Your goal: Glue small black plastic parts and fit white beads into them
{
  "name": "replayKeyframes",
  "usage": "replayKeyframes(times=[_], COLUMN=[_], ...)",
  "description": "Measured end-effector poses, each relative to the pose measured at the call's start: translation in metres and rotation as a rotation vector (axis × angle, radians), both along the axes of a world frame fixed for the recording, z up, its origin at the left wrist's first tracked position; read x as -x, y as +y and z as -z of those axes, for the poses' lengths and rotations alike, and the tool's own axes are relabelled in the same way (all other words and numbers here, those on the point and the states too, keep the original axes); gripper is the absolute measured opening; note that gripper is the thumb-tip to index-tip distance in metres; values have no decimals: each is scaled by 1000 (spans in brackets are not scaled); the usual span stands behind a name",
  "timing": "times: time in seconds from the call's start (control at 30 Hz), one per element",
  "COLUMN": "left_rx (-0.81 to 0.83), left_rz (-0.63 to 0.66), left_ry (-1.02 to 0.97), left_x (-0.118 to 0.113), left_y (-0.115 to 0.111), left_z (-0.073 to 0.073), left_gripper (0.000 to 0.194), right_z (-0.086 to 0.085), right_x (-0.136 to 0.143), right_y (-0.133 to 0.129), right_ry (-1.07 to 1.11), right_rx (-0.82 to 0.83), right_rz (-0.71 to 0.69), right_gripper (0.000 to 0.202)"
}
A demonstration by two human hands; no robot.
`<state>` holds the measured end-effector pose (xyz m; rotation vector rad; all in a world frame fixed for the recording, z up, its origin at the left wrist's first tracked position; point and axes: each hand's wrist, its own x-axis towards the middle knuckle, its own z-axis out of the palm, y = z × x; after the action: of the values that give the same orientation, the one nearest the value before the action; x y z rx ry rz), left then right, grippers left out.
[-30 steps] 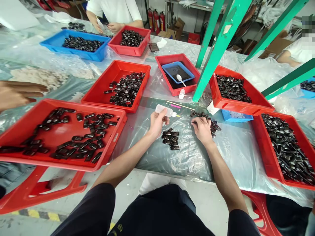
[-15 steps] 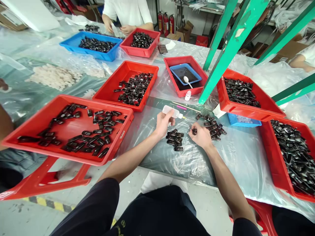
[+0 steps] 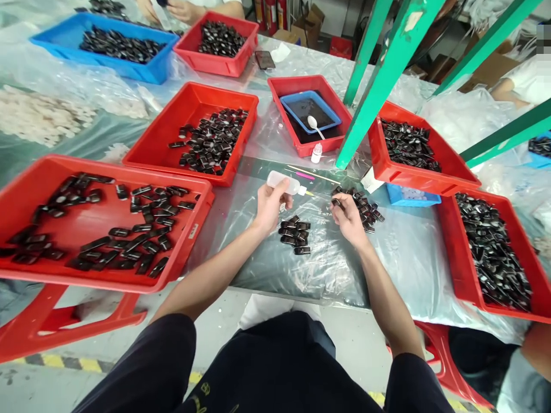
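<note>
My left hand (image 3: 270, 205) is closed round a translucent squeeze bottle (image 3: 283, 183) with a thin yellow tip that points right. Between the fingers of my right hand (image 3: 349, 219) is a small glossy black piece (image 3: 337, 203), partly covered by the fingertips. A loose pile of similar black pieces (image 3: 371, 213) lies just behind and to the right of that hand. Another small group of black pieces (image 3: 295, 234) is laid close together on the plastic-covered table (image 3: 318, 272), below and between my hands.
Red trays of black pieces stand left (image 3: 196, 229), behind (image 3: 253, 115) and right (image 3: 450, 269). Green metal posts (image 3: 365, 103) rise beyond my right hand. A small dropper bottle (image 3: 317, 153), a pink stick (image 3: 305, 175) and a white spoon (image 3: 314, 123) lie ahead. A co-worker's hand (image 3: 185, 10) shows far back.
My right hand has lifted the black piece slightly and moved toward the loose pile, turning so the piece shows more. My left hand still holds the bottle. The view has shifted.
</note>
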<state>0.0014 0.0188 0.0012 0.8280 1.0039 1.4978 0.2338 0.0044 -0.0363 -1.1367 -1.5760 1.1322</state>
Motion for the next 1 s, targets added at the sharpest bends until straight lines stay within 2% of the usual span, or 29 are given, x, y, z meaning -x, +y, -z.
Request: replayKeyframes(times=[0.13, 0.2, 0.43, 1.0], left_rx=[-1, 2, -5, -27], left_rz=[19, 30, 41, 87], left_ry=[1, 10, 47, 107], left_x=[-1, -2, -2, -1], left_y=[-1, -3, -4, -5], left_z=[-1, -3, -5, 1], left_gripper=[48, 48, 48, 50], right_z=[-10, -16, -26, -28], right_x=[10, 13, 17, 22], right_y=[-5, -8, -13, -16], right_ry=[173, 213, 241, 244], right_rx=[107, 138, 156, 155], right_rz=[-58, -98, -128, -139], right_gripper=[45, 49, 52, 54])
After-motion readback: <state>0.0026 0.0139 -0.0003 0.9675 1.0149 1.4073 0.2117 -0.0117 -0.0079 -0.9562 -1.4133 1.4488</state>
